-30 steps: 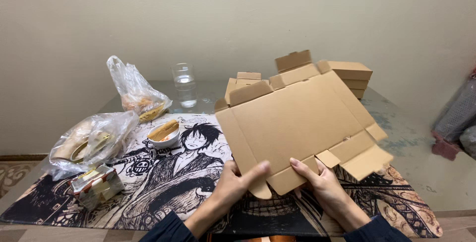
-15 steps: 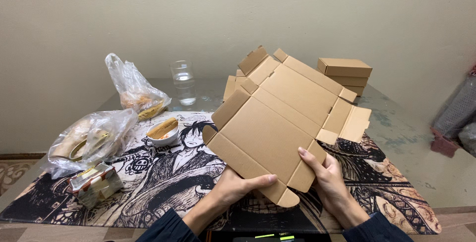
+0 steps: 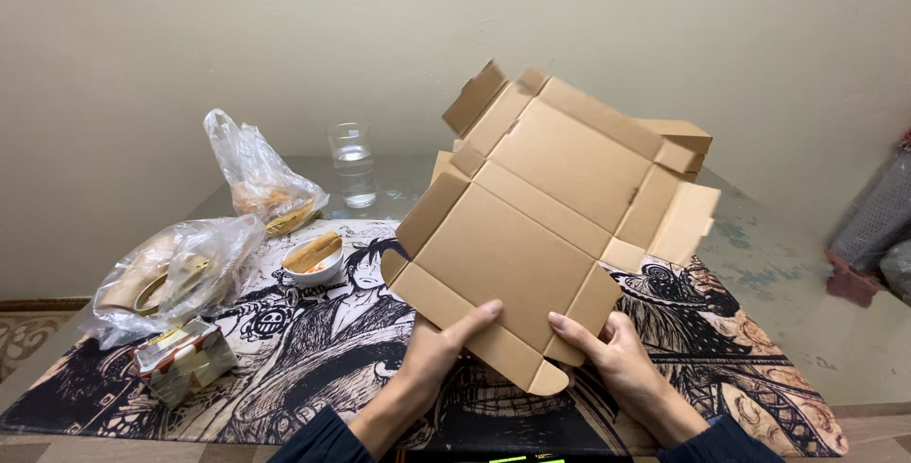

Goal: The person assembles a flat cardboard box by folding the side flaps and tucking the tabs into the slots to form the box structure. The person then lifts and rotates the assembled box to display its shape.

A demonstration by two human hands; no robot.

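Both hands grip one flat, unfolded cardboard box blank (image 3: 541, 226), raised off the surface (image 3: 778, 283) and tilted, its flaps spread.
Left hand (image 3: 438, 349): fingers closed on the near lower edge panel, thumb laid flat on the face. Judged a steadying grip.
Right hand (image 3: 617, 354): fingers pinch the near corner flap from below, thumb on top; likely placed where a crease can be worked.
The blank sits centre frame, above a black-and-white illustrated mat (image 3: 313, 349) covering the near part of the surface.

Containers:
- Small white bowl (image 3: 313, 264) left of centre on the mat, holding an orange-brown food piece.
- Clear drinking glass (image 3: 352, 164) at the far edge, part full of water.
- Knotted clear plastic bag (image 3: 258, 178) just left of the glass, yellowish contents, not identifiable.
- Larger clear bag (image 3: 176, 273) at near left, holding what look like tape rolls.
- Small wrapped packet (image 3: 185, 361) nearest, at left.
- Folded cardboard boxes (image 3: 685, 136) behind the blank, mostly hidden.
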